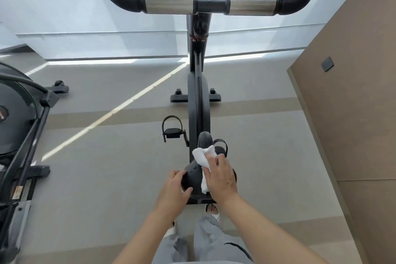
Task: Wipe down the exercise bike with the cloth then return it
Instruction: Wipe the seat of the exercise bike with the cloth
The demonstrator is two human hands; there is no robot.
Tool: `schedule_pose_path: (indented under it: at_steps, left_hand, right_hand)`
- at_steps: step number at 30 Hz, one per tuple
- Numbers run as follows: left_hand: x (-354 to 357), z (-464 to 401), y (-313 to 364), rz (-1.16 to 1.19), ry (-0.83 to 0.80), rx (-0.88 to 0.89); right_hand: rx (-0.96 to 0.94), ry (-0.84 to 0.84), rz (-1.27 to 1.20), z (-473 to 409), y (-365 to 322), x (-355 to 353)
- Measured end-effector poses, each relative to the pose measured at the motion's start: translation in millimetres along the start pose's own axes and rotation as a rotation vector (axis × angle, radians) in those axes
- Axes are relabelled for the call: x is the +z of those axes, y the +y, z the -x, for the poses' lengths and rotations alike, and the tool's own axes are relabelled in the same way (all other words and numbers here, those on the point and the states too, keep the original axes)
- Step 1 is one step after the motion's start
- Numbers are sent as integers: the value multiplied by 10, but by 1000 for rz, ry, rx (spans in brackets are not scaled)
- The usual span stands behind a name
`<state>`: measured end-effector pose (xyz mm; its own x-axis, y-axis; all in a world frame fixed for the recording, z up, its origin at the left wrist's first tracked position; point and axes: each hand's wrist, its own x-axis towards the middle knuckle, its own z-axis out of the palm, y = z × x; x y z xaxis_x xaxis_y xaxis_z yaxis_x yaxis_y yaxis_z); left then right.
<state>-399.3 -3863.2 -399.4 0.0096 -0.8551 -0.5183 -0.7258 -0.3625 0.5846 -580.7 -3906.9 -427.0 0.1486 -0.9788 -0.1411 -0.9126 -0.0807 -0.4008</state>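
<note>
White cloth on the black saddle, mid-wipe.
Going left to right: your left hand (174, 191) curls its fingers round the saddle (192, 178) edge, steadying it; your right hand (220, 176) presses the cloth (203, 154) flat with straight fingers. The saddle's long axis points ahead toward the handlebars (211, 5), nothing between.

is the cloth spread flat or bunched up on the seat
Bunched up. The white cloth lies crumpled in folds on the black seat, pressed under the right hand.
</note>
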Motion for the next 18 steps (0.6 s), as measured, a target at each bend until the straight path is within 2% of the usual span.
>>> schedule_pose_path:
  at_steps: [6, 9, 13, 16, 18]
  left_hand:
    - [83, -9, -46, 4, 66, 5]
    - [100, -24, -79, -32, 77, 23]
    - [125, 1, -120, -12, 88, 54]
    - [139, 38, -145, 31, 112, 77]
    - [155, 72, -173, 69, 118, 91]
  right_hand:
    - [3, -92, -19, -1156, -205, -157]
    - [-20, -189, 78, -1444, -287, -156]
    - [-101, -127, 88, -1154, -214, -154]
    - [-218, -78, 71, -547, -173, -121]
    - [-220, -21, 51, -104, -178, -53]
